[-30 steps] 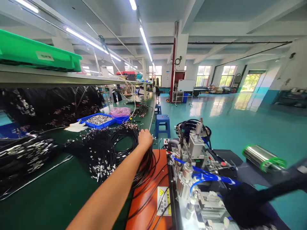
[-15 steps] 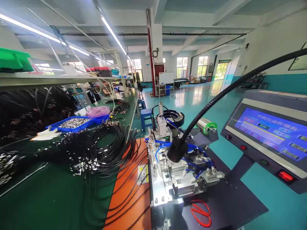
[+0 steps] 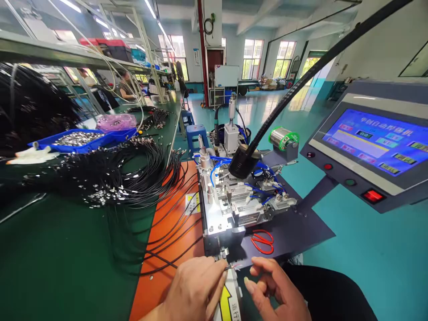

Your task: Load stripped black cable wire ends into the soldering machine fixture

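Note:
My left hand [image 3: 197,285] is closed on a black cable [image 3: 160,257], whose stripped end with thin coloured wires pokes out past the fingertips. Just to the right, my right hand [image 3: 274,290] has thumb and forefinger apart, with nothing between them. Both hands are at the near end of a metal machine [image 3: 230,196], above a strip with a yellow arrow [image 3: 226,303]. More black cables run from the machine's left side over an orange board [image 3: 143,298]. Red-handled scissors or a similar tool [image 3: 262,242] lie on the dark base plate, beyond my right hand.
A black flexible lamp [image 3: 244,161] arches over the machine, and a control screen [image 3: 371,138] stands at right. Behind are a solder wire spool [image 3: 281,137] and a blue stool [image 3: 196,136]. A cable bundle [image 3: 140,178] and a blue tray [image 3: 43,145] lie on the green table.
The view has tipped downward, so the machine and table sit higher in the picture. Both my hands have come into view at the bottom, the left one with a cable.

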`<state>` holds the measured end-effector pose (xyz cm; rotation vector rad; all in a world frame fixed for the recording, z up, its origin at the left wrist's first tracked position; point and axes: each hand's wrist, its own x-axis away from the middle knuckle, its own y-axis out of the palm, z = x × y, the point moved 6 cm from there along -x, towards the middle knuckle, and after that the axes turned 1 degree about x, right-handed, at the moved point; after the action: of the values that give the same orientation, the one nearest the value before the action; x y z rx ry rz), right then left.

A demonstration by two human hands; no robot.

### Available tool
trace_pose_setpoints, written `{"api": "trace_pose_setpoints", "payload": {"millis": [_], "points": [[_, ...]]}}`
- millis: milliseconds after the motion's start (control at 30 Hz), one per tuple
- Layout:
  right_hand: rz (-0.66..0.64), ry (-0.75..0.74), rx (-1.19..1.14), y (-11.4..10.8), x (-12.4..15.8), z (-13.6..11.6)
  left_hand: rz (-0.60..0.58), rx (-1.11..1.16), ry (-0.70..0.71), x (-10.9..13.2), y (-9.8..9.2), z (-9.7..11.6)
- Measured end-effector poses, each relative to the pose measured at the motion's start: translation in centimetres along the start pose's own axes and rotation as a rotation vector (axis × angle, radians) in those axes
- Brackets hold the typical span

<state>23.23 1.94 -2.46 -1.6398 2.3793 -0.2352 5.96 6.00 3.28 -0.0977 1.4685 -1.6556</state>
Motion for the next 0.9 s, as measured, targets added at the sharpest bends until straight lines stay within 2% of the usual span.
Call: {"api": "trace_pose_setpoints", "payload": {"millis": [233,333,433,633,900], "points": [[-0.124,0.111,-0.031,0.8,-0.3,-0.1,-0.002,0.030,0.007,0.5,-0.1,0.1],[-0.257,0.133,-0.039,0.9,-0.7,0.4,-0.010,-0.008,0.028,0.5,-0.4,0.6],[-0.369,0.083,0.005,0.6,-1.1,0.2,0.002,0.026,0.056,0.6,-0.6,0.8],[-0.353,0.061,0.081,0.2,-1.6,-0.6,-0.023,0.147,0.002,0.5,-0.4,0.2],[-0.346,-0.095,0.152,0.5,-1.5,-2.2,-0.050,0.191,-0.022,0.5,0.0,0.0]]}}
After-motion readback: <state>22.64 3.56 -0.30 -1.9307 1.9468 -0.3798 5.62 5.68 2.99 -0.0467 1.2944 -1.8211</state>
